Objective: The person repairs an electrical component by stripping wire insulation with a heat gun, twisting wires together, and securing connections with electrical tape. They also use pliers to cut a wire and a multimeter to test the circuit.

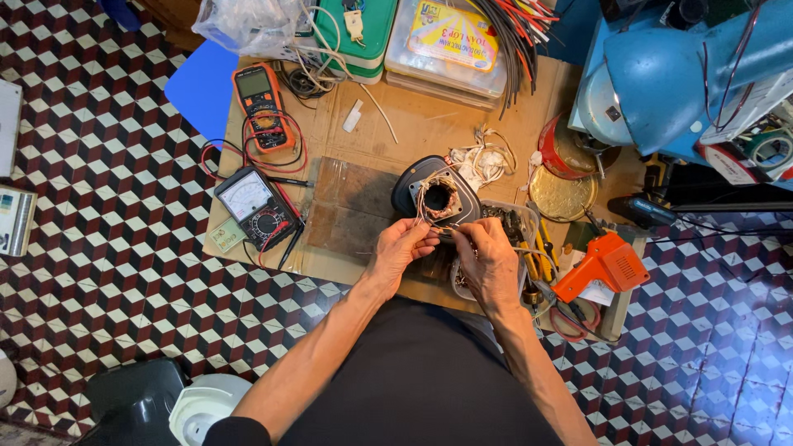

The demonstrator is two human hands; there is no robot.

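A dark motor housing [435, 193] with copper windings around a round opening sits on the cardboard-covered table [429, 124]. My left hand [402, 248] is at its near edge, fingers pinched on thin wires coming from the windings. My right hand [487, 252] sits beside it, fingers also closed on the wires near the housing's lower right. A bundle of pale loose wires [483, 161] lies just behind the housing.
An orange digital multimeter [260, 103] and an analog meter [254, 206] lie at left with red and black leads. An orange glue gun [607, 264] lies right, beside round tins [562, 192]. Plastic boxes [446, 41] stand at the back, a blue machine [677, 74] far right.
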